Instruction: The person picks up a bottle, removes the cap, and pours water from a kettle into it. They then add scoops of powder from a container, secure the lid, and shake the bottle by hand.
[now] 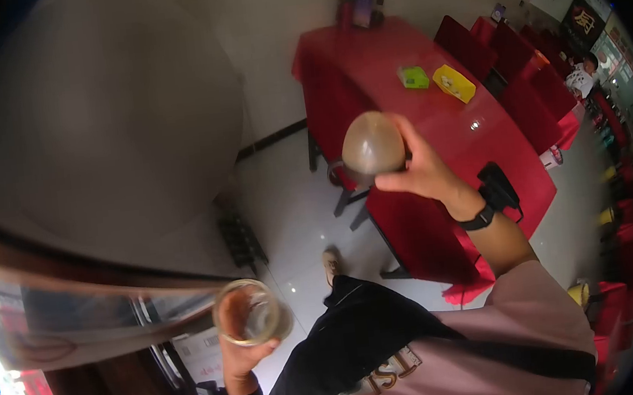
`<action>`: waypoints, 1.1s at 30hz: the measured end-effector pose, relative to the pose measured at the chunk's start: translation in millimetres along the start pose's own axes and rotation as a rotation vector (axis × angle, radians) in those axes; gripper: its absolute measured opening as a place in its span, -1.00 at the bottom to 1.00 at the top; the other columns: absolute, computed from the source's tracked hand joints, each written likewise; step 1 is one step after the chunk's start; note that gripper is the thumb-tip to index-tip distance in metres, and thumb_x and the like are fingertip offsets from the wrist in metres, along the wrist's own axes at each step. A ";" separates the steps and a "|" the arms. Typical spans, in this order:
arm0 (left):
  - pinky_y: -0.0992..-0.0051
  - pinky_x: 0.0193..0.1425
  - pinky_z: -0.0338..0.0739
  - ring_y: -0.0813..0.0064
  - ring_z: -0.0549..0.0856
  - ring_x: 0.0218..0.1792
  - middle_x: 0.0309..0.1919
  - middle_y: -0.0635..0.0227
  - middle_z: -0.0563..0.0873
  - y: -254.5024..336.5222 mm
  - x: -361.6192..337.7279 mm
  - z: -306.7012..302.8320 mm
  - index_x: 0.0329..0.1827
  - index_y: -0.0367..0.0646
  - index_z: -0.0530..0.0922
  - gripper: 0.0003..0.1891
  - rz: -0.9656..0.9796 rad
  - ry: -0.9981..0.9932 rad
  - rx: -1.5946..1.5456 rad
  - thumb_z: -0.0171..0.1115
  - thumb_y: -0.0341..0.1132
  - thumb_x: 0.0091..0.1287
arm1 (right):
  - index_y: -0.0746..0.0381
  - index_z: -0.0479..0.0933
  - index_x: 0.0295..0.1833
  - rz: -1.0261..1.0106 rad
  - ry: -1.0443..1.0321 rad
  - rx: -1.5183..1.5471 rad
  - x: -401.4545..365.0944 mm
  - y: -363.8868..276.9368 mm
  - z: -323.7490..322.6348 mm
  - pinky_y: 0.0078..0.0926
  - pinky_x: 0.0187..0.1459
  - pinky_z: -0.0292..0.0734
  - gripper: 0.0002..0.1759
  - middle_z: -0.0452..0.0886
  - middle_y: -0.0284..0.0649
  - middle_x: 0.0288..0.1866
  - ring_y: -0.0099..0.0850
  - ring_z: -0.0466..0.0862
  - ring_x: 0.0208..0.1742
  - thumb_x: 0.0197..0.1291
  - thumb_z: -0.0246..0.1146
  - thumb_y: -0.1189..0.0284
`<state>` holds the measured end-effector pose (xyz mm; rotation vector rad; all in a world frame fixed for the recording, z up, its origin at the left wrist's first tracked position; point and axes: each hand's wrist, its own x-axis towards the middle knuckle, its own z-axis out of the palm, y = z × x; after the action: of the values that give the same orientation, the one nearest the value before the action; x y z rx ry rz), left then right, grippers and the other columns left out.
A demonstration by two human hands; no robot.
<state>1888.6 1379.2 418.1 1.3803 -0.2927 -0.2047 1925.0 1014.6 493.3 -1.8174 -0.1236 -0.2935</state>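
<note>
My left hand point(236, 360) is low on the left, its fingers wrapped round a clear glass point(266, 316). The glass's round mouth faces me, and the fingers show through its wall. Farther forward, my right hand point(428, 170) is closed on a rounded, translucent beige cup-like thing point(371, 144), thumb below and fingers behind its right side. Its smooth domed end faces up, and its exact kind does not show. In this view it overlaps the near side of a red-covered table point(417, 125). Dark bands circle both wrists.
On the table are a green packet point(413, 77), a yellow tray point(454, 84), a dark stand-like object point(499, 187) and dark containers point(362, 9) at the back. Red chairs point(463, 47) line its far side. A wooden-framed glass panel point(94, 282) runs along my left. A person point(582, 77) is far right.
</note>
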 end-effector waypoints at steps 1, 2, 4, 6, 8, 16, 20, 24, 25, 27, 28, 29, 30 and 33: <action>0.35 0.13 0.36 0.35 0.47 0.04 0.05 0.20 0.43 6.6 24.9 9.2 0.20 -0.19 0.20 -0.10 0.020 -0.104 0.012 0.51 -0.28 -0.28 | 0.20 0.12 0.23 -0.005 0.052 -0.091 24.8 18.8 -10.8 -0.46 0.11 0.30 -0.17 0.36 -0.24 0.06 -0.44 0.36 0.13 -0.20 0.37 0.47; 0.34 0.15 0.35 0.35 0.45 0.07 0.07 0.20 0.42 10.1 51.3 16.0 0.19 -0.19 0.20 -0.08 0.037 -0.207 0.023 0.53 -0.37 -0.33 | 0.20 0.10 0.23 0.060 0.151 0.027 49.5 31.0 -22.0 -0.44 0.11 0.29 -0.17 0.37 -0.21 0.05 -0.42 0.36 0.13 -0.19 0.38 0.46; 0.34 0.17 0.34 0.36 0.45 0.07 0.07 0.21 0.42 13.9 93.3 23.7 0.19 -0.20 0.20 -0.07 0.037 -0.243 0.062 0.54 -0.38 -0.35 | 0.24 0.08 0.23 0.078 0.390 -0.025 95.6 79.4 -61.1 -0.44 0.13 0.27 -0.14 0.34 -0.15 0.08 -0.38 0.35 0.14 -0.19 0.40 0.40; 0.34 0.18 0.33 0.37 0.44 0.08 0.07 0.21 0.41 10.5 129.4 20.1 0.18 -0.20 0.19 -0.05 0.041 -0.283 0.183 0.55 -0.40 -0.37 | 0.28 0.10 0.20 -0.011 0.579 -0.359 121.2 153.1 -115.6 -0.42 0.13 0.27 -0.16 0.33 -0.12 0.09 -0.34 0.36 0.13 -0.19 0.41 0.38; 0.34 0.19 0.32 0.37 0.43 0.09 0.07 0.22 0.40 -0.1 162.3 15.6 0.19 -0.20 0.17 -0.04 0.054 -0.226 0.183 0.55 -0.39 -0.36 | 0.34 0.16 0.16 -0.022 0.624 -0.831 130.9 218.4 -176.2 -0.34 0.14 0.25 -0.18 0.32 -0.06 0.12 -0.20 0.35 0.14 -0.24 0.42 0.41; 0.27 0.24 0.22 0.31 0.34 0.18 0.15 0.22 0.31 -15.3 275.7 -6.0 0.29 -0.09 0.02 -0.03 -0.007 0.122 0.004 0.50 -0.30 -0.17 | 0.17 0.01 0.31 0.646 0.602 -1.444 77.0 320.7 -215.5 -0.12 0.08 0.32 -0.08 0.17 0.07 0.22 0.04 0.33 0.13 -0.19 0.36 0.49; 0.28 0.19 0.31 0.29 0.34 0.18 0.17 0.20 0.28 -22.7 342.4 -27.9 0.31 -0.04 -0.05 -0.06 0.083 0.151 -0.086 0.43 -0.31 -0.08 | 0.09 -0.03 0.34 0.629 0.694 -1.459 39.2 368.5 -231.0 -0.10 0.15 0.24 -0.08 0.08 0.02 0.30 0.05 0.28 0.18 -0.11 0.31 0.24; 0.25 0.09 0.42 0.25 0.39 0.15 0.18 0.16 0.30 -10.5 401.5 -37.3 0.32 -0.04 -0.08 -0.08 0.074 0.150 -0.358 0.39 -0.29 -0.03 | 0.28 -0.02 0.32 1.030 0.850 -1.285 46.4 358.6 -253.4 -0.12 0.21 0.16 -0.09 0.17 0.07 0.26 0.00 0.28 0.21 -0.06 0.23 0.09; 0.24 0.07 0.44 0.22 0.41 0.12 0.18 0.15 0.31 -10.4 408.6 -43.6 0.32 -0.04 -0.07 -0.09 0.057 0.090 -0.401 0.38 -0.27 -0.02 | 0.34 0.02 0.30 1.248 0.984 -1.174 45.5 357.2 -259.1 -0.15 0.22 0.14 -0.11 0.22 0.09 0.23 -0.03 0.27 0.22 -0.07 0.23 0.13; 0.20 0.03 0.46 0.14 0.41 0.11 0.17 0.10 0.31 -2.4 433.3 -55.2 0.31 -0.04 0.02 -0.18 0.050 0.022 -0.374 0.32 -0.15 0.03 | 0.37 0.08 0.27 0.878 0.951 -1.303 74.8 351.7 -277.9 -0.18 0.24 0.13 -0.18 0.25 0.08 0.21 -0.06 0.26 0.24 -0.05 0.22 0.20; 0.16 0.00 0.48 0.05 0.42 0.09 0.17 0.06 0.30 1.4 441.6 -58.0 0.29 -0.04 0.11 -0.25 0.047 -0.051 -0.339 0.26 -0.02 0.08 | 0.39 0.13 0.24 0.506 0.901 -1.384 98.3 341.3 -286.8 -0.22 0.25 0.11 -0.25 0.28 0.08 0.19 -0.09 0.25 0.25 -0.03 0.21 0.28; 0.16 0.00 0.48 0.05 0.42 0.09 0.17 0.06 0.30 3.3 448.6 -58.3 0.29 -0.04 0.11 -0.25 0.044 -0.038 -0.339 0.26 -0.02 0.08 | 0.40 0.19 0.21 0.305 0.903 -1.213 149.1 326.1 -281.0 -0.26 0.24 0.13 -0.32 0.29 0.08 0.18 -0.11 0.26 0.24 -0.02 0.22 0.34; 0.17 -0.03 0.48 0.03 0.43 0.08 0.17 0.06 0.30 5.9 454.5 -56.6 0.29 -0.06 0.11 -0.25 0.005 -0.037 -0.439 0.22 0.01 0.09 | 0.41 0.24 0.17 0.120 0.900 -1.029 215.0 299.1 -256.5 -0.30 0.24 0.14 -0.38 0.30 0.08 0.17 -0.12 0.28 0.23 -0.01 0.22 0.41; 0.21 -0.07 0.50 0.05 0.45 0.06 0.15 0.09 0.34 11.9 472.3 -57.8 0.25 -0.16 0.18 -0.31 -0.006 -0.102 -0.610 0.16 0.01 0.13 | 0.31 0.30 0.15 -0.075 0.571 -0.569 365.7 169.1 -118.6 -0.44 0.21 0.17 -0.53 0.38 -0.15 0.14 -0.35 0.35 0.18 0.06 0.11 0.57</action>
<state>2353.8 1287.9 460.2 0.7682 -0.2807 -0.3383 2301.0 830.4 460.0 -2.2082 0.3237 -0.9630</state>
